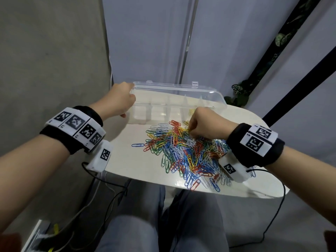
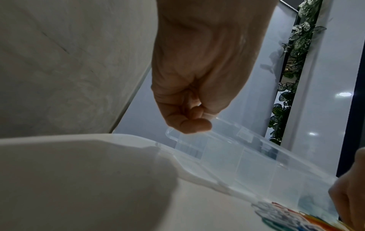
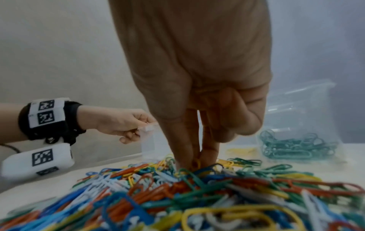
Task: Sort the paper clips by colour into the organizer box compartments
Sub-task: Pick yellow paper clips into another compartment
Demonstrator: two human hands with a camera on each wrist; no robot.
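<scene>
Paper clips [image 1: 183, 151] in red, blue, green, yellow and white lie heaped on the white table [image 1: 125, 160], the pile filling the near centre and spreading toward 5 o'clock, where it reaches the table's near edge. A single blue clip [image 1: 137, 145] lies apart from the heap at its 9 o'clock side. Beyond the pile, at 12 o'clock, stands the clear organizer box [image 1: 178, 104] with its lid raised behind it; its dividers show as faint upright walls. The right wrist view shows a bunch of green clips [image 3: 296, 146] in a compartment at the box's right end and some yellow clips [image 3: 240, 150] in the one beside it. The left hand [image 1: 120, 100] is at the box's 9 o'clock end, fingers curled, thumb and fingers pinching the upper left corner of the clear plastic; the left wrist view shows the fingertips [image 2: 197, 125] pressed on that edge. The right hand [image 1: 205, 122] reaches down into the far side of the heap, just in front of the box, with thumb and forefinger brought together among the clips; a yellow clip [image 3: 195, 164] sits between the fingertips, though whether it is truly gripped cannot be told. Both wrists carry black bands with square printed markers [image 1: 76, 124]. Grey-trousered knees [image 1: 145, 215] show below the table's near edge.
</scene>
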